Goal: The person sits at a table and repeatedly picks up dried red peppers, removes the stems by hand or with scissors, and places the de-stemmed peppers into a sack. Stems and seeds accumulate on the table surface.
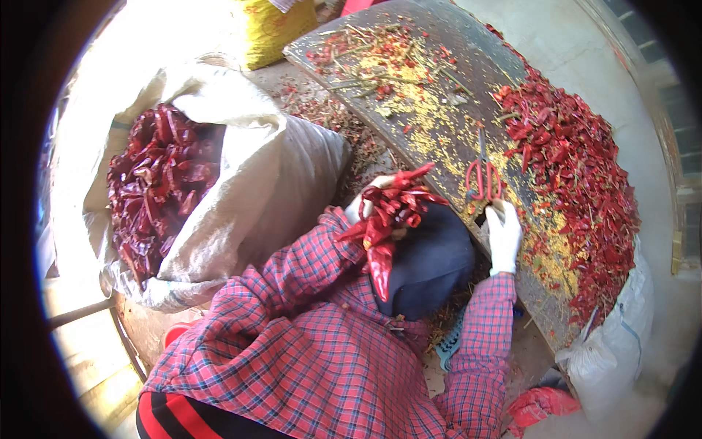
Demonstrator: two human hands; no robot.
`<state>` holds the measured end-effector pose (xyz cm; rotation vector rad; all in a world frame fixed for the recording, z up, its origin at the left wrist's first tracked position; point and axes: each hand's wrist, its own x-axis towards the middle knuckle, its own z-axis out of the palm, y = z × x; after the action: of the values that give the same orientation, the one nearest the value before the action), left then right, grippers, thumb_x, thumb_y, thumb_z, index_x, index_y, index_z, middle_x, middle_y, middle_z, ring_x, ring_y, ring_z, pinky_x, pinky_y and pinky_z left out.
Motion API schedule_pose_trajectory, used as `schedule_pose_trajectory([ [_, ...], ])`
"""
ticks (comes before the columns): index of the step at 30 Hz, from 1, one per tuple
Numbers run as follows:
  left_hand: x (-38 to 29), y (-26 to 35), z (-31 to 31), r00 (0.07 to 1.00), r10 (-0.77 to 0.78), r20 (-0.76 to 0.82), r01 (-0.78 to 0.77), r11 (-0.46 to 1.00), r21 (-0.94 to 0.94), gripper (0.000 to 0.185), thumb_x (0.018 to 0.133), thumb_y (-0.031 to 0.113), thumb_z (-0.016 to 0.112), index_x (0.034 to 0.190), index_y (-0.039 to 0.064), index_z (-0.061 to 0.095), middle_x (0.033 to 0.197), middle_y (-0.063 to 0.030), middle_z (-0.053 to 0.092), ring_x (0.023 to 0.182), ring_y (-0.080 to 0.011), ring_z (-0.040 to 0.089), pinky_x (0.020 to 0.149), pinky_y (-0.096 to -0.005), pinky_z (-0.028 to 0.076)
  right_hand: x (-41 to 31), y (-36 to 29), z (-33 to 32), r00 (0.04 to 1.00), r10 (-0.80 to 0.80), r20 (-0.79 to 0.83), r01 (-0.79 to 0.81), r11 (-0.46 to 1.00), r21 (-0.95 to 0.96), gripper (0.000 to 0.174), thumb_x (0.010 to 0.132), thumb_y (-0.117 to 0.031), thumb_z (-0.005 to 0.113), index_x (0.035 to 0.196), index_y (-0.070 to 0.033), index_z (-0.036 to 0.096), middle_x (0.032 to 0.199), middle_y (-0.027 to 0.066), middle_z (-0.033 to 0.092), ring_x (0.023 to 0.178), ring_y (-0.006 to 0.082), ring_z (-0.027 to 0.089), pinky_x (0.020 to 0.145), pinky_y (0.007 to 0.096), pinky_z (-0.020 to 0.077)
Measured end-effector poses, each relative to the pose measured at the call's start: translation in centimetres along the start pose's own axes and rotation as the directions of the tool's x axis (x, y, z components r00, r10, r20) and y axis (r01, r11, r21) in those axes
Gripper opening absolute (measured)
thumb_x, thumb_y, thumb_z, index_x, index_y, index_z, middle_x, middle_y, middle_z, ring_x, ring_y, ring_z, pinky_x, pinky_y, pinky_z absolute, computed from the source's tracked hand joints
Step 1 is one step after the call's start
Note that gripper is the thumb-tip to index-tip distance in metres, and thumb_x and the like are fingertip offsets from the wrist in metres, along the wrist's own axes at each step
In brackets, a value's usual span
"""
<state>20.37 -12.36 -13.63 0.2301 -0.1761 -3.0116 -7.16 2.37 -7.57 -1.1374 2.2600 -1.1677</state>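
Note:
My left hand (368, 204), in a white glove, holds a bunch of dried red chili peppers (384, 219) above my dark-clad knee. My right hand (503, 233), also gloved, is at the near edge of the dark board (466, 110), its fingertips by the red handles of a pair of scissors (483, 178). The scissors' blades point away from me; whether the fingers grip the handles is unclear. Yellow seeds (425, 129) and stem bits lie around them. A large heap of cut red chilies (576, 186) covers the board's right side.
At the left stands an open white woven sack (258, 186) with dark red chilies (159, 181) inside. A yellow sack (277, 33) stands at the back. A white bag (609, 340) sits at the board's lower right, near a red plastic bag (540, 409). Chili debris (340, 126) litters the floor.

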Motion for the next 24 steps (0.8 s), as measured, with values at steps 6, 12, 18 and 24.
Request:
schedule_pose_trajectory([
  [6,-5.7,-0.1,13.7,0.930,0.366,-0.041,-0.297,0.810,0.506,0.037,0.103,0.027,0.053,0.124,-0.003,0.060,0.097,-0.0171,0.072,0.082,-0.0241,0.071,0.071,-0.0356,0.057,-5.0,5.9,-2.8,0.996,0.060,-0.063,-0.056,0.996,0.064,0.022,0.100,-0.008,0.058,0.118,0.003,0.063,0.113,0.0107,0.067,0.101,0.0188,0.064,0.089,0.0335,0.0539],
  [12,-21.7,5.3,27.5,0.412,0.902,0.131,-0.462,0.083,0.883,0.034,0.102,0.024,0.058,0.123,-0.003,0.061,0.092,-0.0149,0.073,0.080,-0.0206,0.071,0.072,-0.0300,0.057,-9.0,7.1,-3.9,0.987,0.143,-0.068,-0.133,0.983,0.129,0.022,0.103,-0.008,0.053,0.117,0.005,0.063,0.110,0.0106,0.066,0.096,0.0178,0.063,0.088,0.0332,0.0543],
  [18,-37.5,17.6,18.9,-0.117,0.827,0.550,0.887,-0.162,0.433,0.032,0.093,0.028,0.069,0.119,0.009,0.067,0.095,-0.0116,0.072,0.082,-0.0307,0.071,0.074,-0.0388,0.058,-11.5,9.1,-6.0,0.969,0.191,-0.157,-0.178,0.980,0.093,0.024,0.105,-0.012,0.052,0.118,0.005,0.063,0.106,0.0098,0.066,0.092,0.0171,0.064,0.085,0.0311,0.0537],
  [24,-42.4,20.6,4.2,0.105,0.994,0.034,0.992,-0.102,-0.079,0.050,0.078,0.035,0.079,0.122,0.017,0.064,0.118,-0.0121,0.062,0.109,-0.0372,0.064,0.087,-0.0482,0.057,-11.7,10.0,-5.0,0.967,0.203,-0.155,-0.197,0.979,0.051,0.023,0.105,-0.011,0.051,0.117,0.004,0.063,0.105,0.0104,0.067,0.092,0.0176,0.064,0.085,0.0312,0.0538],
])
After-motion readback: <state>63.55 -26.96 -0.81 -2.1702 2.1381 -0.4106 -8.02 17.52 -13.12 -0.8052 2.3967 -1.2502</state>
